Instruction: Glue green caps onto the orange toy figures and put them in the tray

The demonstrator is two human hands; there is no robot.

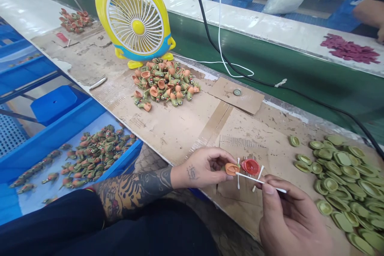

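Near the front edge of the cardboard-covered table, my left hand point(207, 167) pinches a small orange and green piece point(231, 169), its hollow side turned up. My right hand point(288, 212) grips a white cotton swab point(255, 179) between thumb and fingers, and the swab's far tip touches the edge of the orange part. Just behind the piece sits a small red dish point(251, 166). Two more swabs stand out beside the dish, one on its left point(238, 184) and one on its right point(258, 179).
A yellow fan point(138, 20) stands behind a pile of orange-green pieces point(163, 82). Green oval shells point(345, 172) cover the right side. A blue tray point(120, 168) of pieces lies left. Cardboard point(252, 98) bears a bottle cap point(237, 92). A black cable point(315, 104) runs behind. A person's arm point(369, 12) shows at upper right.
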